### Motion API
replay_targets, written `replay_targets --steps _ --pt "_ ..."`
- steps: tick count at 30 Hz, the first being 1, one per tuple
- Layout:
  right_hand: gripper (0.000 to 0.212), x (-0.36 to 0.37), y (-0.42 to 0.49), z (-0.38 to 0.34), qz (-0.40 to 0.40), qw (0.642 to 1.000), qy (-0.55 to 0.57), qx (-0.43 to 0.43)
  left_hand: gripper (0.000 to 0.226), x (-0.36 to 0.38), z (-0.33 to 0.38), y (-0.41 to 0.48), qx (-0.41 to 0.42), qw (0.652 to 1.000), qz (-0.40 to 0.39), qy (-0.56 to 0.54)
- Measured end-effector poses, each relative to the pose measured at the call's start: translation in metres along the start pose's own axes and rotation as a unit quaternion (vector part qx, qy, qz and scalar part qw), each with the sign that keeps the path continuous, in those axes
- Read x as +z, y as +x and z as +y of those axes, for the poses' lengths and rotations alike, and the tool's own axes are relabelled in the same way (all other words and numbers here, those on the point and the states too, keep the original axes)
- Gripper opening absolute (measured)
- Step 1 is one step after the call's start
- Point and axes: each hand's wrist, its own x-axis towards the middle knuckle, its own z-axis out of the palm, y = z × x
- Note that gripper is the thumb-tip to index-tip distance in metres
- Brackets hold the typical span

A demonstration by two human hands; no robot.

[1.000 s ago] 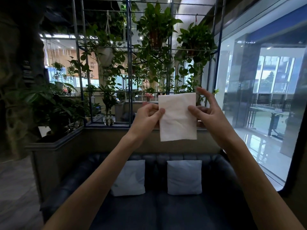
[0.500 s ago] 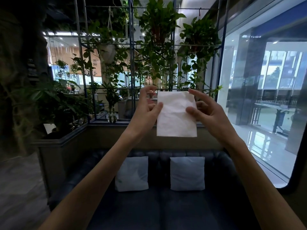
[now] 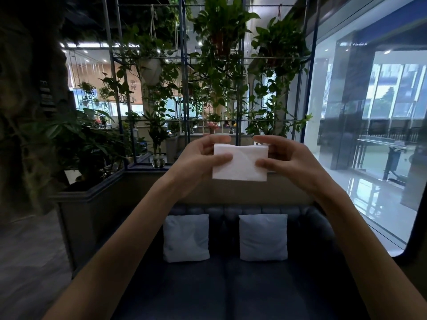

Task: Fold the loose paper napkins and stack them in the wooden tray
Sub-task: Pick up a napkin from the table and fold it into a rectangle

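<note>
I hold one white paper napkin [image 3: 240, 163] up in the air at chest height, folded into a wide rectangle with its top edge doubled over. My left hand [image 3: 198, 161] pinches its left edge between thumb and fingers. My right hand [image 3: 286, 162] pinches the right edge the same way, thumb in front and fingers behind. The wooden tray and the other loose napkins are out of view.
A dark sofa [image 3: 231, 285] with two pale cushions [image 3: 186, 237] [image 3: 263, 236] lies below my arms. Behind it stands a planter ledge [image 3: 143, 181] and a metal grid with hanging plants [image 3: 221, 65]. A glass wall [image 3: 369, 135] runs along the right.
The napkin was a tall rectangle held by its sides; its top half has come down over the lower half, and it is now about half as tall. Both hands dropped slightly.
</note>
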Motion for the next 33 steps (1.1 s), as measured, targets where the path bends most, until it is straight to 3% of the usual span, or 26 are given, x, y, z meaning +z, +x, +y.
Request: replay_targets --steps 9,15,18,21,23,25,28,30,31,33 --pt "0.027 0.008 0.001 -0.002 0.09 0.99 -0.094 -0.051 0.033 0.01 0.003 0.001 0.114 0.973 0.095 0.178" --pt "0.012 0.004 0.004 -0.006 0.13 0.976 -0.165 -0.049 0.02 0.008 0.004 0.003 0.117 0.948 0.122 0.271" --pt "0.01 0.001 0.003 -0.009 0.113 0.989 -0.091 -0.015 0.019 0.005 0.008 0.001 0.092 0.962 0.076 0.247" --pt "0.014 0.002 0.004 -0.011 0.119 0.993 -0.025 0.014 0.02 0.006 0.011 -0.005 0.044 0.99 0.034 0.129" --pt "0.018 0.008 0.004 -0.008 0.184 0.979 -0.087 0.012 0.018 0.013 0.007 -0.006 0.066 0.984 0.087 0.143" --pt "0.033 0.015 0.003 -0.006 0.225 0.962 -0.149 0.044 0.013 0.023 -0.004 -0.005 0.159 0.936 0.189 0.249" --pt "0.062 0.023 0.002 -0.009 0.104 0.981 -0.016 0.163 0.011 0.036 -0.025 -0.008 0.35 0.797 0.25 0.423" --pt "0.05 0.028 0.0 -0.01 0.061 0.977 0.069 0.19 0.012 0.037 -0.041 -0.009 0.453 0.683 0.231 0.525" --pt "0.036 0.029 -0.001 -0.008 0.06 0.977 0.093 0.183 0.021 0.037 -0.048 -0.011 0.482 0.643 0.217 0.554" --pt "0.017 0.03 -0.002 -0.002 0.08 0.98 0.098 0.154 0.041 0.037 -0.057 -0.017 0.483 0.635 0.188 0.573"
